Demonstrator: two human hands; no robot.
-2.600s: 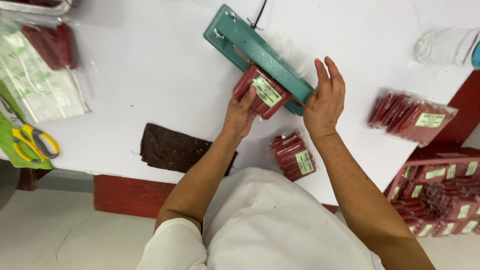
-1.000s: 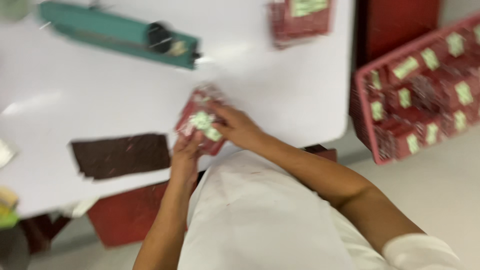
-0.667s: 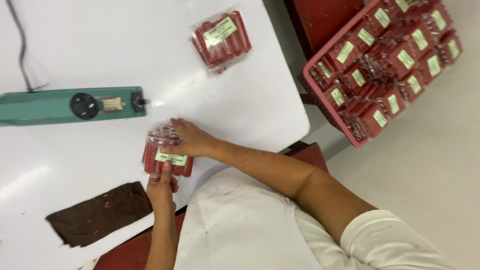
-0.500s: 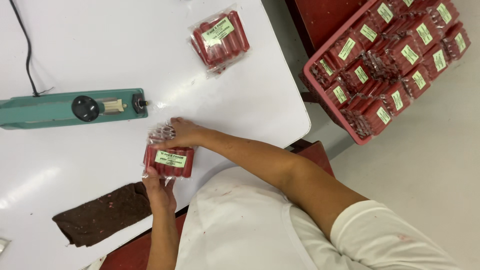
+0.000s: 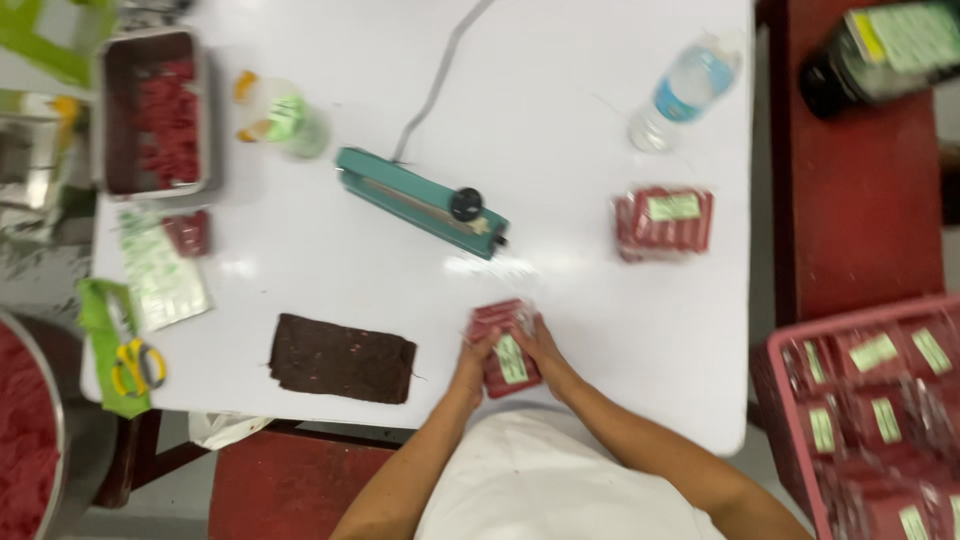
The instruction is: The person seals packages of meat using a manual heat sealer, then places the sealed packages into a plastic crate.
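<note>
Both hands grip one clear packet of red sticks with a green label (image 5: 506, 347) near the white table's front edge (image 5: 640, 400). My left hand (image 5: 473, 362) holds its left side and my right hand (image 5: 545, 345) its right side. A teal heat sealer (image 5: 420, 201) lies further back on the table, apart from the hands. Another sealed red packet (image 5: 665, 220) rests to the right of the sealer.
A dark brown cloth (image 5: 342, 358) lies left of the hands. A red crate of packets (image 5: 870, 410) stands at the right. Further off are a water bottle (image 5: 682, 88), a metal tray of red pieces (image 5: 155, 112), label sheets (image 5: 160, 282) and yellow scissors (image 5: 135, 367).
The view has pulled back and turned, showing more of the table. The packet stays in both hands near the front edge, turned more upright than half a second ago.
</note>
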